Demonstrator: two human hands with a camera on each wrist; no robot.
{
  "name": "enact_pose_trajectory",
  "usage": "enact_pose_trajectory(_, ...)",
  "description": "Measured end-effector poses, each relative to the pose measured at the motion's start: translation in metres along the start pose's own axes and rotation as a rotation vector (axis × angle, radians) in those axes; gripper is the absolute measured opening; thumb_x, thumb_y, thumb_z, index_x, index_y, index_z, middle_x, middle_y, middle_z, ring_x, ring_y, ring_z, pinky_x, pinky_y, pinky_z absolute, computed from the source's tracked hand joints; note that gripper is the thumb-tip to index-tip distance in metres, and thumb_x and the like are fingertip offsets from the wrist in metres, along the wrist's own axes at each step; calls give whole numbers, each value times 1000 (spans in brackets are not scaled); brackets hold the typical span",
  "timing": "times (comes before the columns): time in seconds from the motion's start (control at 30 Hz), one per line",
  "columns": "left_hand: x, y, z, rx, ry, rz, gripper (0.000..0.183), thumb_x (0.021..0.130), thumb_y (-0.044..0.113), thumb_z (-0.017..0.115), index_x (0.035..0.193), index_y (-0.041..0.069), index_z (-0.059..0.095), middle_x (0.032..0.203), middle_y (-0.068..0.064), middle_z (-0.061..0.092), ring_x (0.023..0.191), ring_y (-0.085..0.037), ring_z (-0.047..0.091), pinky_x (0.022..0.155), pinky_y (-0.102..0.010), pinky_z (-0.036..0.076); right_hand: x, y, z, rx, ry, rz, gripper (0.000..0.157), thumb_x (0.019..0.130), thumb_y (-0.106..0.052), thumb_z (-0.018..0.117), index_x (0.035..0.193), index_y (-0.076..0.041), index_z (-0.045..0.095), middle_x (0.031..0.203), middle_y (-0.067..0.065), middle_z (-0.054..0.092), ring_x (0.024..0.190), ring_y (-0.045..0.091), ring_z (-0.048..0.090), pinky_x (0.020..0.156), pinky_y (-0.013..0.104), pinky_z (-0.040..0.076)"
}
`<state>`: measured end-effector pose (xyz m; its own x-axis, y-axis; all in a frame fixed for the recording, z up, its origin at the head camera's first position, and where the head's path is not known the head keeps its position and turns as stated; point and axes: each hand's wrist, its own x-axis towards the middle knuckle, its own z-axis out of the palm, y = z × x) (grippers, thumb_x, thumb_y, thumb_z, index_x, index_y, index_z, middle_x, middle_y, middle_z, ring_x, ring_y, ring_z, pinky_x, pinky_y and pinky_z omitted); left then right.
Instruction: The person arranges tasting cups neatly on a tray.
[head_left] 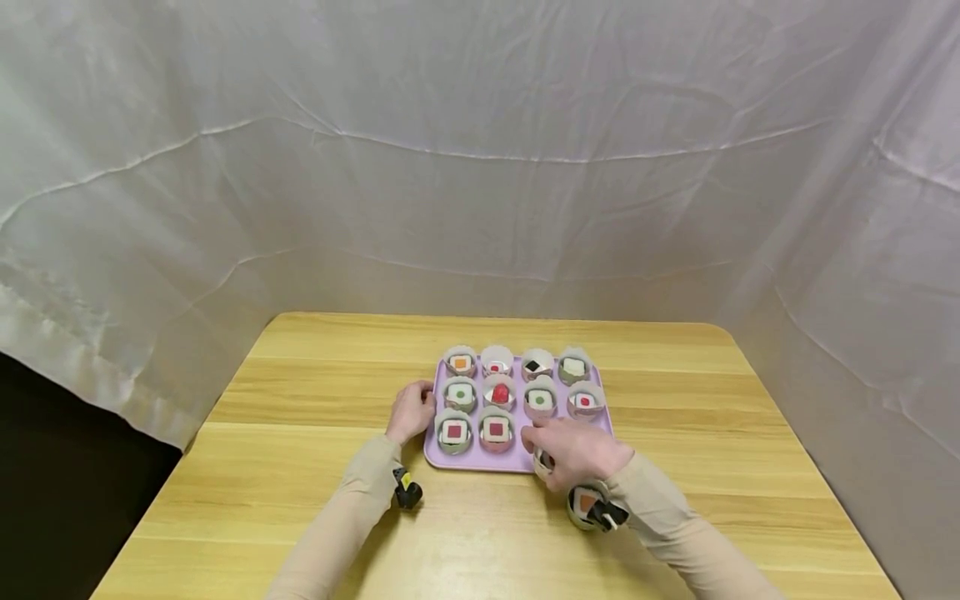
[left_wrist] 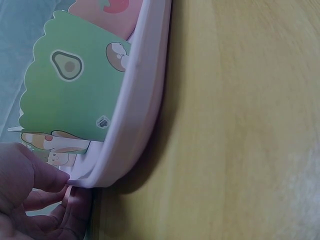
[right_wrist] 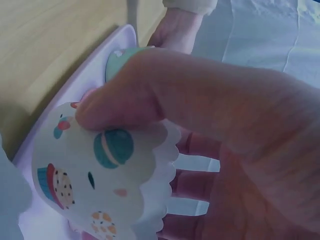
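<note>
A lilac tray (head_left: 517,461) lies on the wooden table, bearing rows of scalloped paper cups with small sushi-like pieces in them. My left hand (head_left: 412,411) pinches the tray's left rim between thumb and fingers, beside a green avocado-print cup (left_wrist: 75,95) in the left wrist view. Over the tray's front right part, my right hand (head_left: 581,450) holds a white paper cup (right_wrist: 75,155) printed with cupcakes. Its thumb lies on the near side, while the other fingers reach round the far side. A dark-topped piece shows partly inside that cup in the head view.
Another paper cup (head_left: 580,502) with an orange-topped piece stands on the table under my right wrist, partly hidden by the wrist camera. Pale curtains (head_left: 510,208) hang behind the table (head_left: 300,375) and at its sides.
</note>
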<state>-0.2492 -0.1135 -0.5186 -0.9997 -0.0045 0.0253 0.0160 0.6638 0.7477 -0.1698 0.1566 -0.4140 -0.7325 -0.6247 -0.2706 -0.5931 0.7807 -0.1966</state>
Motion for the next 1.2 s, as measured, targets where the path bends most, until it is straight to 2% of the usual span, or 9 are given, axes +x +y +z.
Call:
enact_pose_trajectory(0.13,0,-1,1,1,3,1,31,97,4,52,123,-9,65,114,-25,70,102,-35,66,94,-49,53,3,5,-1,20,2,6,38,70,-10,78,103,-14,60,105,2,61,77,11,53,62,25,47)
enact_pose_trajectory(0.27,0,-1,1,5,4,2,31,97,4,52,123,-9,65,113,-25,70,101,-35,66,93,-49,53,8,9,-1,25,15,6,40,72,-11,80,107,-14,60,106,2,63,82,15,59,69,30,53)
enact_pose_trajectory(0.47,0,-1,1,6,1,6,32,97,3,52,123,-10,64,113,-26,70,102,-35,66,94,-49,53,12,16,1,6,93,-54,39,76,-15,80,111,-12,61,106,3,64,91,21,65,81,36,58)
enact_pose_trajectory(0.6,0,-1,1,5,1,6,32,97,4,52,124,-10,64,115,-26,70,103,-36,66,95,-49,53,13,21,3,-4,142,-78,38,77,-17,80,110,-11,61,100,4,63,86,18,63,77,34,57)
enact_pose_trajectory(0.8,0,-1,1,5,8,7,32,97,4,52,124,-10,63,116,-27,69,104,-37,66,96,-50,52,16,23,4,-4,177,-34,42,76,-19,80,112,-10,63,101,5,62,82,17,61,72,32,56)
enact_pose_trajectory(1.0,-1,0,1,0,8,-5,32,98,4,52,124,-10,64,114,-26,70,102,-35,66,94,-48,53,18,24,5,1,192,-5,43,76,-18,80,114,-9,63,104,8,63,84,21,63,74,37,58)
enact_pose_trajectory(1.2,-1,1,0,-2,-2,-10,33,98,4,52,125,-9,63,115,-26,69,102,-34,65,93,-48,53,19,25,6,0,207,16,46,76,-18,82,116,-8,63,107,10,64,81,20,63,72,36,58)
